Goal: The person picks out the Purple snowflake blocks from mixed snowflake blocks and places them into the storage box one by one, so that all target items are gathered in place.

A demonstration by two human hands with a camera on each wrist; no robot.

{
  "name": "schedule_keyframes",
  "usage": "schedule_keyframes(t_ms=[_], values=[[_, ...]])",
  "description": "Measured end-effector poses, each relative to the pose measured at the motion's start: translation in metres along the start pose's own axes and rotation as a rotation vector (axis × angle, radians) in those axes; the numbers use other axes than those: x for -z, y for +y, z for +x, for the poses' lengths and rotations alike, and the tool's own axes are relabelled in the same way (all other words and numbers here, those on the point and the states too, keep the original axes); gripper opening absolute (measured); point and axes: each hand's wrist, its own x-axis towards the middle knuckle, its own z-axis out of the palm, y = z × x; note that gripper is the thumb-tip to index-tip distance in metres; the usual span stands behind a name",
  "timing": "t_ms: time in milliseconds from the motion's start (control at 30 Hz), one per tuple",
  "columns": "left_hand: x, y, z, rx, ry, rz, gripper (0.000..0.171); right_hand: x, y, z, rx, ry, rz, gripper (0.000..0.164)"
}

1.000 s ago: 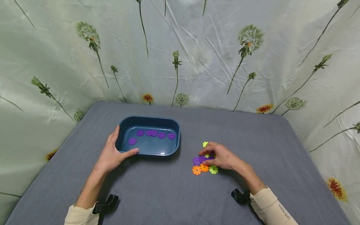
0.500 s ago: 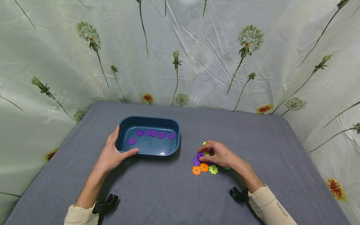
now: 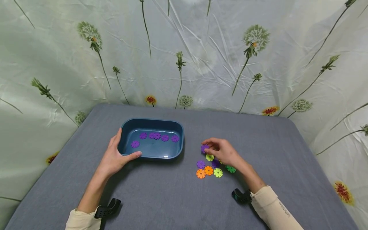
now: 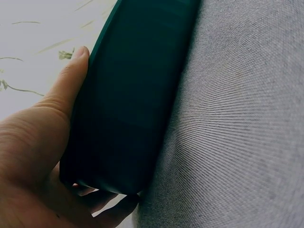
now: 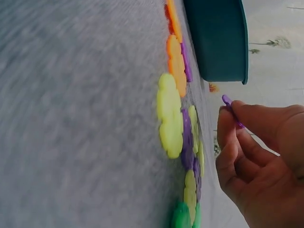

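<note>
My left hand grips the left end of a dark blue plastic basin, thumb over the near rim, fingers round the side. The left wrist view shows the basin's outer wall against that hand. Several purple snowflake discs lie inside on the bottom. In my right hand, thumb and fingertips pinch one purple snowflake disc, raised above the cloth in the right wrist view. Below it lie orange discs, yellow-green discs, a green disc and purple discs, partly hidden by the hand.
A grey cloth covers the table. Behind it hangs a pale curtain printed with dandelions. Black straps sit on both wrists. The basin stands left of the loose discs.
My right hand has lifted a purple disc off the pile and moved slightly away from me, uncovering the green disc and others. The left hand and basin stay put.
</note>
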Motion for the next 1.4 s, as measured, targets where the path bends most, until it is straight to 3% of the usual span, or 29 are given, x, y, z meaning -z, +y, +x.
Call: schedule_keyframes(t_ms=[600, 1033, 1400], values=[[0.0, 0.0, 0.0, -0.002, -0.002, 0.005, 0.133, -0.004, -0.008, 0.019, -0.039, -0.028, 0.249, 0.038], [0.0, -0.002, -0.003, -0.005, -0.016, 0.0, 0.132, -0.011, -0.015, 0.022, -0.013, -0.028, 0.222, 0.041], [-0.001, -0.002, 0.0, -0.011, -0.015, 0.006, 0.132, -0.013, -0.044, 0.036, 0.042, 0.079, 0.145, 0.035]])
